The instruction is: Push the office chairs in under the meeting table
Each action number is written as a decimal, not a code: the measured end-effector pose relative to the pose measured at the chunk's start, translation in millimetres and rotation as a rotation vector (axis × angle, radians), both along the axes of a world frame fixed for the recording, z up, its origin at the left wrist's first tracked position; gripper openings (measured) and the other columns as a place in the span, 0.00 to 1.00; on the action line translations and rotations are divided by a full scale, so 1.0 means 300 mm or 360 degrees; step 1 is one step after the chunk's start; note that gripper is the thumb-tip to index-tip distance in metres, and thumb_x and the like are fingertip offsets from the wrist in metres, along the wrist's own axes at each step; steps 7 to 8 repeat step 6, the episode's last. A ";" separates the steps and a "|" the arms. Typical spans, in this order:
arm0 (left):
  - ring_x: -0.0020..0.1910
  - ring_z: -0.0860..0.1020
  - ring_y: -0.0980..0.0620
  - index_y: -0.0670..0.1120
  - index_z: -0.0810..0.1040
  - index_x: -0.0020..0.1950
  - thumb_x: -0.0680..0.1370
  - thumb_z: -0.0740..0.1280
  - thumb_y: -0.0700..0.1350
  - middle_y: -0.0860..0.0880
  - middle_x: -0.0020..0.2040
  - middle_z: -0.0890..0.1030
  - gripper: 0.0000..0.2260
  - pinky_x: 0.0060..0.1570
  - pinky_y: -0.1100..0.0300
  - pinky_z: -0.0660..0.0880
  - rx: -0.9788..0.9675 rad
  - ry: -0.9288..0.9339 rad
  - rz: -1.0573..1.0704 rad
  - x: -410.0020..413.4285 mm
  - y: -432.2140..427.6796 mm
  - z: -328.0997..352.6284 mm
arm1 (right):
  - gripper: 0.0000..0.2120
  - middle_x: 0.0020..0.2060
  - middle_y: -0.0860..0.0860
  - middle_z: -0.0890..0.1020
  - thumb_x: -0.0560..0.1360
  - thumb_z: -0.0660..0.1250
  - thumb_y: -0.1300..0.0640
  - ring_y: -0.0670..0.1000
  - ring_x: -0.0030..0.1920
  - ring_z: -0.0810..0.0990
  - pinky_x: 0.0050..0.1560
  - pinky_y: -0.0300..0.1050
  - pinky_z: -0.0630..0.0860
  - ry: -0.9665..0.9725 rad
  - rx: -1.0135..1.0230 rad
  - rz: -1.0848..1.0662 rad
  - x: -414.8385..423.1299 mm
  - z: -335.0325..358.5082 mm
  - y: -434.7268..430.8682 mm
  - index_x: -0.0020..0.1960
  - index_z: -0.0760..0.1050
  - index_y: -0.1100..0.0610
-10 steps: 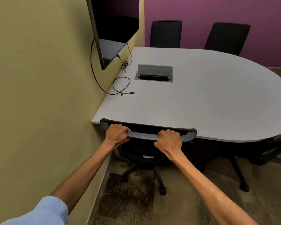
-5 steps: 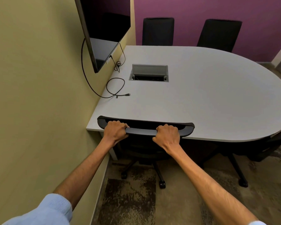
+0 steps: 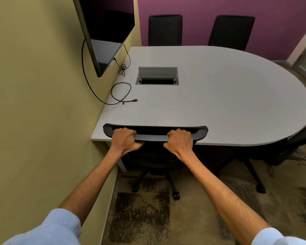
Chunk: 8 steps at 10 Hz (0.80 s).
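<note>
Both hands grip the top rail of the near chair (image 3: 154,137), which stands at six o'clock of the meeting table (image 3: 210,103), hard by the wall (image 3: 34,103) on the nine o'clock side. The left hand (image 3: 125,141) has its fingers curled shut over the rail toward its left end; the right hand (image 3: 180,142) is closed on it the same way toward the right. The rail's top overlaps the table edge in this view, and the seat looks tucked underneath, with the wheeled base (image 3: 166,184) showing on the carpet (image 3: 141,218) below.

To finish this push well, press evenly through both hands so the chair rolls straight toward twelve o'clock and does not swing. The wall is close on the left, so an uneven shove could scrape the backrest against it. Ease off as the backrest meets the table edge; more force would only jar the table and the loose cable (image 3: 121,93) lying at ten o'clock.

Two chairs (image 3: 165,30) at twelve o'clock look pushed in. Another chair (image 3: 300,144) at three o'clock looks like the next one, though how far in it sits is hard to tell.
</note>
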<state>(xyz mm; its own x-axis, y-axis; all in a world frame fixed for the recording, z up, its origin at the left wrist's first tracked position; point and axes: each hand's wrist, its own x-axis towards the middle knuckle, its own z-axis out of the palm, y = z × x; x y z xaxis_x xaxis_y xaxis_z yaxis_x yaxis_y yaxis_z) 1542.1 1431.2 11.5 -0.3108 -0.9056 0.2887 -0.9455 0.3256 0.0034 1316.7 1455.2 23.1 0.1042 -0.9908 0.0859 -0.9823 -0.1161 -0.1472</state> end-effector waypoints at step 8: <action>0.54 0.70 0.47 0.46 0.71 0.55 0.74 0.50 0.72 0.46 0.54 0.73 0.31 0.54 0.50 0.66 -0.0160 0.0201 0.0057 -0.152 0.090 0.021 | 0.26 0.53 0.49 0.77 0.74 0.58 0.33 0.50 0.54 0.73 0.58 0.48 0.66 -0.0391 -0.0537 0.0136 -0.084 -0.010 0.111 0.59 0.73 0.52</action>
